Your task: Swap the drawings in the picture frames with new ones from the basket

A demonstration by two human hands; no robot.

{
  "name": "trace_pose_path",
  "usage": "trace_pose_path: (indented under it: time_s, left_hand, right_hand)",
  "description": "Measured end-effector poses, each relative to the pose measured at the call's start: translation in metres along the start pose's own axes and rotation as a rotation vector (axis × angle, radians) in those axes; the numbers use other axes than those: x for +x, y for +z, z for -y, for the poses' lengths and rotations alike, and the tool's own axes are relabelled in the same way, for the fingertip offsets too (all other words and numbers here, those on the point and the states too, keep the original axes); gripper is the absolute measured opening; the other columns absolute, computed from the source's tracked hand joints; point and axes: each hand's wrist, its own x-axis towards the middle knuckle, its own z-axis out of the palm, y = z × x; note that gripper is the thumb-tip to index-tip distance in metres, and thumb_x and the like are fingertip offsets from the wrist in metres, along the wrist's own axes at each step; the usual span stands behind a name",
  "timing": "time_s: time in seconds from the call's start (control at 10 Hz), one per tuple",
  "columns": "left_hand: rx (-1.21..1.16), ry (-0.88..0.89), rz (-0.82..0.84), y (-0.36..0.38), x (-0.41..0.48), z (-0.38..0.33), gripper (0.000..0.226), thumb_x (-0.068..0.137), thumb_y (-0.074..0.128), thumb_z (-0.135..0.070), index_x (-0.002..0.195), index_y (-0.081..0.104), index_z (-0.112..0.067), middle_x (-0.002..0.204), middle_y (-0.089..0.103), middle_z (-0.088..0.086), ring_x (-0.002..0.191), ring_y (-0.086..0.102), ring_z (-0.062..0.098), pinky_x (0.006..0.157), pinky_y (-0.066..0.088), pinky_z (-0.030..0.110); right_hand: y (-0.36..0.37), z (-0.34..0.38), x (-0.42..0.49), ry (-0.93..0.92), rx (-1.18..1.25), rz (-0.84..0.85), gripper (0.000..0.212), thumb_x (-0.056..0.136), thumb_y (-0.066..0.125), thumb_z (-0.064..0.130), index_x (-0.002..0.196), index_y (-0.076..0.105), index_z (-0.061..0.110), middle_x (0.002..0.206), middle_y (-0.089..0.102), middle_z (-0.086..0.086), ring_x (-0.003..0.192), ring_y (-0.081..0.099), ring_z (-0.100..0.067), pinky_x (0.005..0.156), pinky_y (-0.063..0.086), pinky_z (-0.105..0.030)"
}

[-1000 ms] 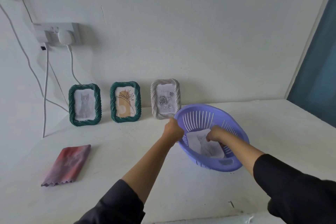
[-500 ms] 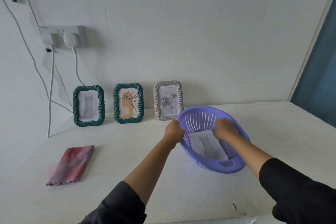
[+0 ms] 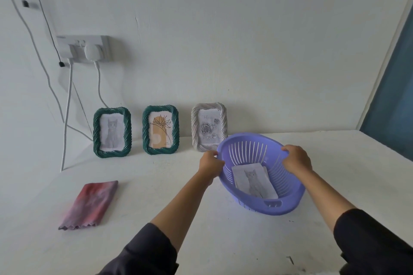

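Observation:
A purple slotted basket [image 3: 288, 204] sits tilted on the white table, with a stack of paper drawings [image 3: 253, 179] inside, a grey cat drawing on top. My left hand [image 3: 210, 164] grips the basket's left rim. My right hand [image 3: 296, 159] grips its far right rim. Against the wall stand three frames: a green frame [image 3: 111, 133] with a cat drawing, a second green frame [image 3: 160, 130] with an orange flower drawing, and a grey-white frame [image 3: 209, 126] with roses, partly behind the basket.
A folded red-purple cloth [image 3: 90, 204] lies on the table at the left. A wall socket [image 3: 86, 48] with white plugs and cables hangs above the frames. A dark blue panel [image 3: 393, 105] stands at the right edge.
My right hand came out of the basket, left the drawings lying inside, and took hold of the right rim. The left hand kept its hold on the left rim.

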Motion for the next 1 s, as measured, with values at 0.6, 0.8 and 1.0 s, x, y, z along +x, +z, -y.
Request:
trace_pose_path:
  time_s: [0.6,0.8,1.0]
  left_hand:
    - [0.068,0.030,0.047,-0.013,0.000,0.004,0.050,0.092,0.056,-0.015,0.138,0.040,-0.007,0.125,0.057,0.015,0.094,0.059,0.026,0.066,0.052,0.028]
    - [0.355,0.200,-0.079,-0.061,-0.006,-0.004,0.047,0.093,0.054,-0.021,0.136,0.044,-0.004,0.135,0.052,0.017,0.122,0.051,0.032,0.100,0.043,0.037]
    - [0.560,0.273,-0.184,-0.133,-0.018,-0.010,0.030,0.095,0.048,-0.024,0.119,0.054,-0.008,0.120,0.056,0.014,0.113,0.052,0.026,0.089,0.040,0.032]
  right_hand:
    - [0.003,0.012,-0.007,0.033,-0.231,0.013,0.045,0.088,0.045,0.012,0.133,0.044,0.012,0.138,0.039,-0.013,0.124,0.044,-0.032,0.098,0.039,-0.038]
    - [0.005,0.044,-0.019,-0.107,-0.252,-0.036,0.041,0.088,0.046,0.008,0.128,0.047,0.005,0.135,0.041,-0.016,0.122,0.044,-0.033,0.097,0.039,-0.037]
    - [0.011,0.116,-0.041,-0.296,-0.134,-0.025,0.035,0.088,0.043,0.006,0.122,0.049,0.000,0.134,0.046,-0.017,0.120,0.047,-0.034,0.093,0.042,-0.039]
